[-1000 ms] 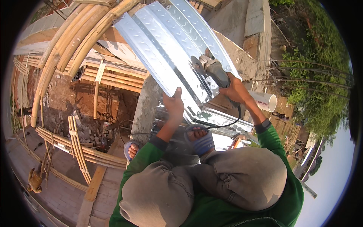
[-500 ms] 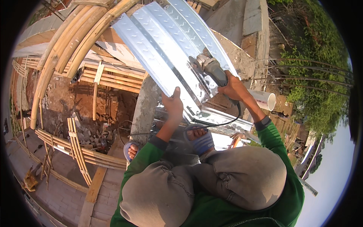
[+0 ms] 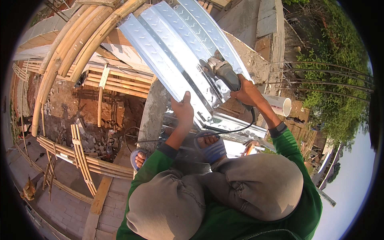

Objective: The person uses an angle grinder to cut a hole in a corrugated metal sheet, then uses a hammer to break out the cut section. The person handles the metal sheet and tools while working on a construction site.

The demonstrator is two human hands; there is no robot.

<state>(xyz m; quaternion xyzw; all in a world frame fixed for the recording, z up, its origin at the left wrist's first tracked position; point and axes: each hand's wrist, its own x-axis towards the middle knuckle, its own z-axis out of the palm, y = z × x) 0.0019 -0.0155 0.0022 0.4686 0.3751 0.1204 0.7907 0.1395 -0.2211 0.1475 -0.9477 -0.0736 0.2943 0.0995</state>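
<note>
A ribbed, silvery metal sheet slants away in front of me. My left hand grips its near left edge, thumb on top, with the other fingers hidden beneath. In my right hand is a grey angle grinder, held by its body. The grinder's disc stands at the sheet's surface; whether it touches cannot be made out. From the grinder's rear a black cord loops down and runs left past my sandalled foot.
Left of the concrete ledge the ground drops to a rubble-strewn pit. Bamboo poles stand at the left. At the right are a white pipe, protruding rebar rods and a leafy tree. More metal sheeting lies near my feet.
Both hands, the grinder and the metal sheet stay almost where they were. At the far lower left, a brownish shape has shifted slightly.
</note>
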